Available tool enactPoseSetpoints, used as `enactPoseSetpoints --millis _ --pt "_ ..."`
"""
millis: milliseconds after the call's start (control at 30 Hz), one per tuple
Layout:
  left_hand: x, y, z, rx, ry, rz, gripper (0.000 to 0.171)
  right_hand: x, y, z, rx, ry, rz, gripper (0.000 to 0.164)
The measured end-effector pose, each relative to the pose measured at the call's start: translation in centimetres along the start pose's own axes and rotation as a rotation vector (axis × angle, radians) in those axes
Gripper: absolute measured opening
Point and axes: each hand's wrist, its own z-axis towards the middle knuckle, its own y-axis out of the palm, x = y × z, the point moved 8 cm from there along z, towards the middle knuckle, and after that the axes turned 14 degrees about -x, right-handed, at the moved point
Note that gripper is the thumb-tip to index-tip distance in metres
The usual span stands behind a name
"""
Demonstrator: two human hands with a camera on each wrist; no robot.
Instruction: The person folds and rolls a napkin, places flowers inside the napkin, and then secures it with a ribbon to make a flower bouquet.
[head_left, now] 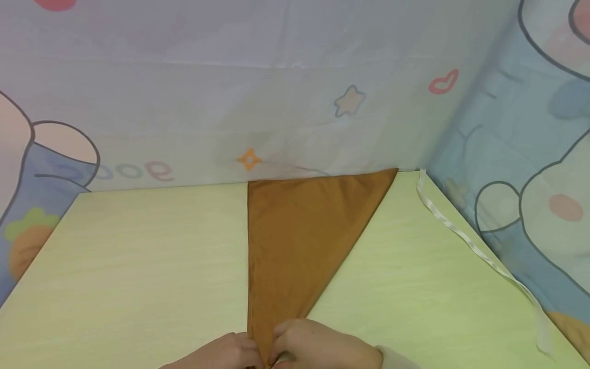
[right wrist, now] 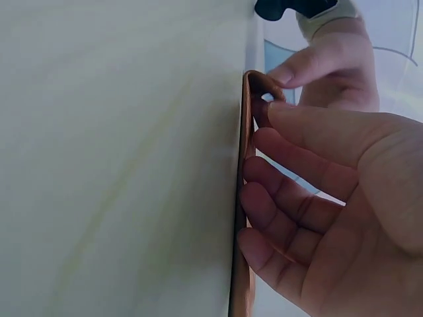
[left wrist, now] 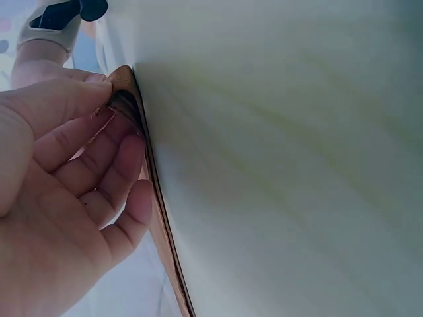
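A folded brown cloth (head_left: 299, 230) lies flat on the table, wide at the far edge and narrowing towards me, its left side straight and its right side slanted. My left hand (head_left: 230, 352) pinches the cloth's narrow near end between thumb and fingers. In the left wrist view, that end curls up in a small loop of cloth (left wrist: 124, 80) under the thumb. Close beside it, my right hand (head_left: 322, 346) pinches the same end from the right. The right wrist view shows the cloth's turned-up edge (right wrist: 250, 99) at the right thumb and index finger.
The pale yellow-green tabletop (head_left: 138, 266) spreads to both sides of the cloth. A white ribbon (head_left: 465, 238) trails along its right edge. Printed fabric walls (head_left: 184, 92) with cartoon figures, a star and a heart enclose the back and both sides.
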Motion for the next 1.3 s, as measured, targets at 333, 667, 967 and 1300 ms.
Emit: enactPoseSetpoints --millis 333,667,967,1300 --pt "-1.1 -0.1 0.1 -0.008 -0.182 -0.192 0.008 -0.4 0.4 0.6 0.012 0.001 0.006 0.016" --pt "-0.1 0.0 0.5 0.011 0.008 -0.053 0.005 -0.1 0.9 1.4 -0.004 0.083 -0.003 0.012" --pt "-0.4 -0.2 0.3 -0.028 0.024 -0.129 0.010 -0.2 1.0 1.4 0.009 0.078 0.000 0.007" --pt "0.5 -1.0 0.1 0.099 0.079 0.117 0.011 -0.1 1.1 1.3 0.031 0.064 -0.009 0.006"
